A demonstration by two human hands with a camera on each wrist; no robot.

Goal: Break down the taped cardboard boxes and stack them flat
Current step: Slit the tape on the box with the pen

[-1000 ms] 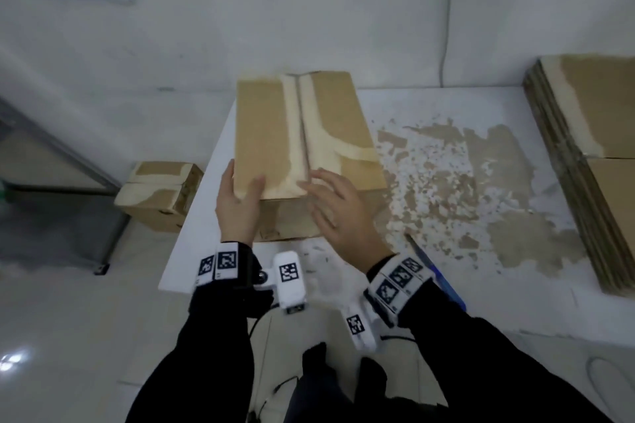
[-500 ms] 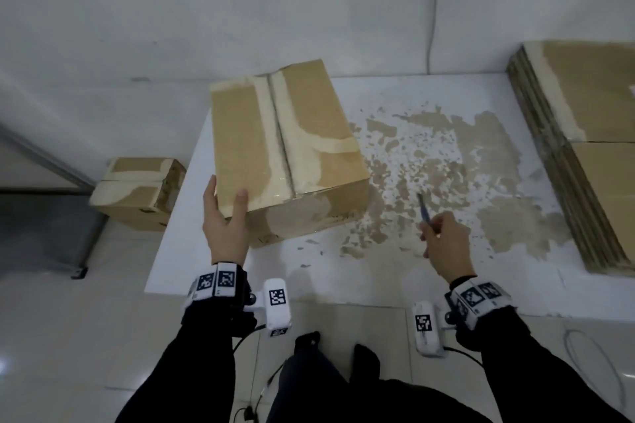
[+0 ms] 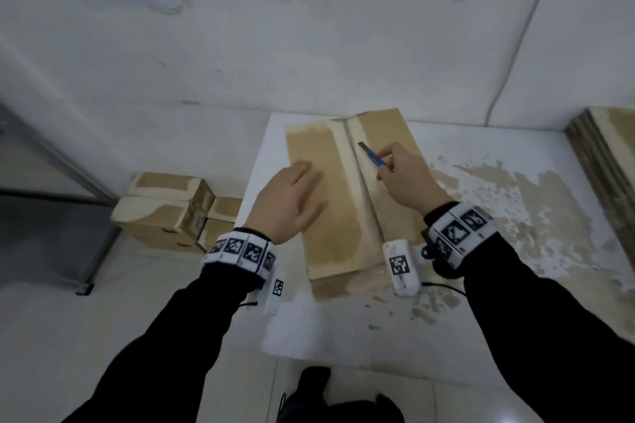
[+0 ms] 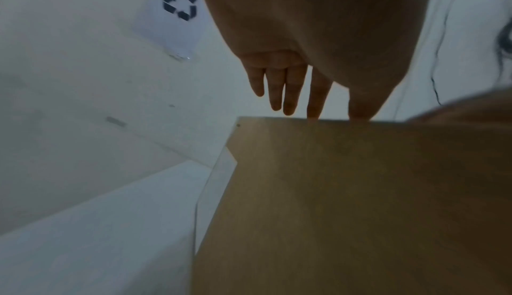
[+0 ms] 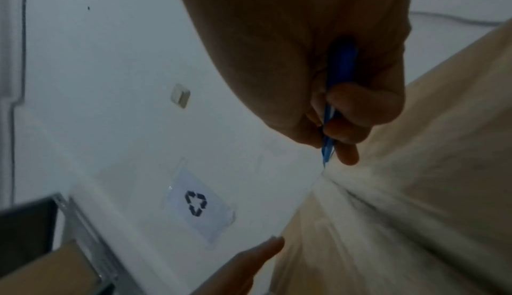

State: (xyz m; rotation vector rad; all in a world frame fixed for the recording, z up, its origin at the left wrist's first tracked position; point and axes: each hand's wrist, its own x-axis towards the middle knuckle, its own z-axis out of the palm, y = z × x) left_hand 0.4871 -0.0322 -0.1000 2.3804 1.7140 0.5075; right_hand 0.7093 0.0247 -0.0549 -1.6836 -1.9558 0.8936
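Note:
A taped cardboard box point(image 3: 323, 227) stands on the white table point(image 3: 481, 336), its top seam covered with pale tape. My left hand point(image 3: 292, 196) lies flat with straight fingers on the box's left top flap; the left wrist view shows those fingers point(image 4: 288, 89) stretched out over the cardboard point(image 4: 346, 201). My right hand point(image 3: 405, 172) grips a blue utility knife point(image 3: 372, 156), its blade pointing toward the far end of the taped seam. In the right wrist view the knife point(image 5: 332, 111) is pinched between thumb and fingers, its tip at the tape.
A stack of flattened cardboard point(image 3: 604, 161) lies at the table's right edge. Several taped boxes point(image 3: 171, 213) sit on the floor left of the table. The tabletop is scarred with brown patches point(image 3: 515, 203). A wall with a recycling sign point(image 5: 196, 203) is behind.
My right hand lifted the knife from the table to the far end of the box's seam. My left hand left the near corner and now lies flat on the top flap.

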